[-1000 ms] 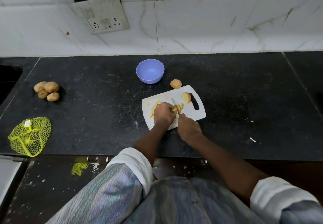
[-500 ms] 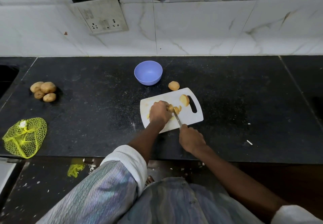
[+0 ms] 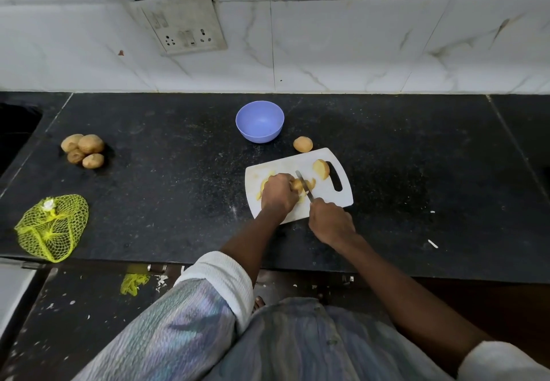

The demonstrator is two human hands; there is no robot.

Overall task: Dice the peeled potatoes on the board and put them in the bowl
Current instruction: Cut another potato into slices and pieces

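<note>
A white cutting board (image 3: 324, 199) lies on the black counter. My left hand (image 3: 278, 193) presses a potato piece (image 3: 296, 185) down on the board. My right hand (image 3: 330, 221) grips a knife (image 3: 304, 185) whose blade rests against that piece. Cut slices (image 3: 311, 183) lie beside the blade, and more show left of my left hand. A potato half (image 3: 321, 169) sits near the board's handle slot. Another potato (image 3: 303, 144) lies on the counter behind the board. The blue bowl (image 3: 259, 121) stands behind the board with nothing visible inside.
Several unpeeled potatoes (image 3: 83, 151) are piled at the left of the counter (image 3: 166, 184). A yellow net bag (image 3: 52, 227) lies near the front left edge. A socket plate (image 3: 180, 22) hangs on the tiled wall. A dark sink opening (image 3: 15, 133) is at far left.
The camera view shifted slightly. My right hand and the knife have moved a little along the potato piece while my left hand keeps holding it.
</note>
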